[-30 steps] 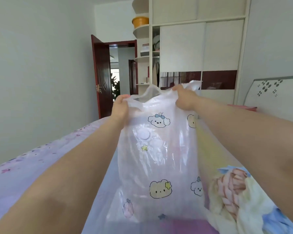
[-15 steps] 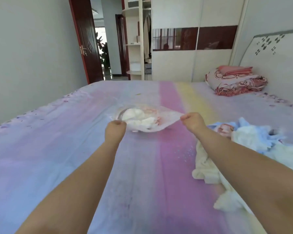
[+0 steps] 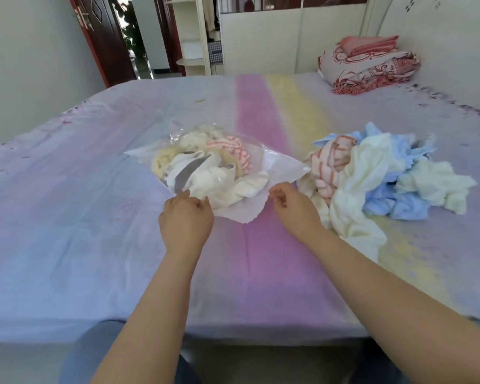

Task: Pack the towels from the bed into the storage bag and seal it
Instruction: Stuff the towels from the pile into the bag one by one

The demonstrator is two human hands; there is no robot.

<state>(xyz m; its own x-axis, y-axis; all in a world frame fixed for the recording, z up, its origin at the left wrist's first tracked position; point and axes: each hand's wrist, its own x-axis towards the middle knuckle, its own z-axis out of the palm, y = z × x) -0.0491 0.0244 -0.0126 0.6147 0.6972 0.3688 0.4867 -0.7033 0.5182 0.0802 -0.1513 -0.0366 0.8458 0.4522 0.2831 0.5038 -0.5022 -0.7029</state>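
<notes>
Storage bag point(image 3: 277, 169) mouth edge blurred, left hand point(image 3: 186, 220) grip unclear

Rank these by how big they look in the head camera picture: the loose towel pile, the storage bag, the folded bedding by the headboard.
1. Loose towel pile, the widest spread.
2. Storage bag, somewhat smaller.
3. Folded bedding, smallest here, but it lies farthest from the camera, so its true size against the bag is unsure.
</notes>
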